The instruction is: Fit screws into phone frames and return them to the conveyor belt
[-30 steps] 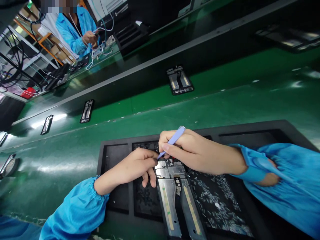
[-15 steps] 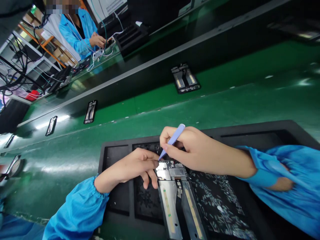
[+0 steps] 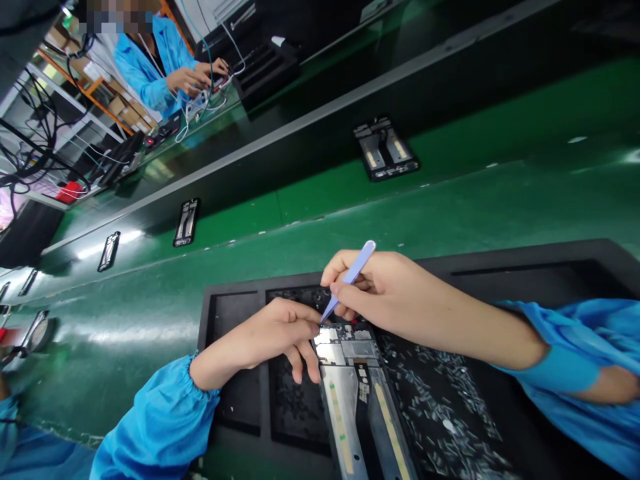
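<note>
An opened phone lies in front of me, inner side up, with metal plates and a dark ribbon cable down its middle. Thumb and forefinger of my left hand close together at its top left corner. The other fingers of that hand hang beside the phone's left edge. Lavender tweezers are gripped in my right hand, above the phone's top edge. Their tip points down at the top left corner, close to my left fingertips. Anything tiny at the tip is too small to make out.
A black compartment tray lies under the phone; many small clear pieces fill its right part. On the green line beyond lie more opened phones, including a nearer phone and a farther phone. A co-worker sits across, upper left.
My right hand and the tweezers have shifted slightly, and more curled fingers show. Phones on the line appear a little farther right. The co-worker's hands have moved apart.
</note>
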A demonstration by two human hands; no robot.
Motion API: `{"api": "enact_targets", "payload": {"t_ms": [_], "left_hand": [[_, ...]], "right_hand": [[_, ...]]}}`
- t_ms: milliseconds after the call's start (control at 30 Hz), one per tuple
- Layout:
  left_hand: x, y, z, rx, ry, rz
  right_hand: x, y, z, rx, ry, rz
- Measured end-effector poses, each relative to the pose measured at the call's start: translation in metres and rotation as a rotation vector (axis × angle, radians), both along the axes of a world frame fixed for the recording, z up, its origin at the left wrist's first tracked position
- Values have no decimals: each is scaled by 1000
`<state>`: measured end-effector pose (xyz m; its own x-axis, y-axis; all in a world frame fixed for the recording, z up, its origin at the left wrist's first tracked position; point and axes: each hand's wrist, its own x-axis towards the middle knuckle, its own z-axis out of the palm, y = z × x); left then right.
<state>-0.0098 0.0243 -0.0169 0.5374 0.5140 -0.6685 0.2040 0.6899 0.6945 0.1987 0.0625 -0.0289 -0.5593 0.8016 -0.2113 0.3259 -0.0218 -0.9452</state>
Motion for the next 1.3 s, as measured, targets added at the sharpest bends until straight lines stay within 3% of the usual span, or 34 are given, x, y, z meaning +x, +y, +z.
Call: {"api": "enact_targets", "payload": {"t_ms": [233,500,833,1000,1067,1167,1233,1300], "left_hand": [[3,-1,-1,22,45,14],[2,-2,-9,-11,104,53],[8,-5,0,41,160,38],[7,-6,-4,100,211,25],[4,-5,1,120,246,41],[-2,-17,24,218,364,117],[0,-41,43,366,527,193],[12,-77,53,605,775,284]], "right_hand": [[2,-1,0,56,6,32],[3,5,3,-80,133,-189],[5,13,-3,-66,97,-161],[1,21,8,-210,177,-231],[2,23,13,-246,213,-247],[5,26,18,-277,265,-289],[8,29,20,-305,302,-326],[11,32,21,-338,334,-352]]}}
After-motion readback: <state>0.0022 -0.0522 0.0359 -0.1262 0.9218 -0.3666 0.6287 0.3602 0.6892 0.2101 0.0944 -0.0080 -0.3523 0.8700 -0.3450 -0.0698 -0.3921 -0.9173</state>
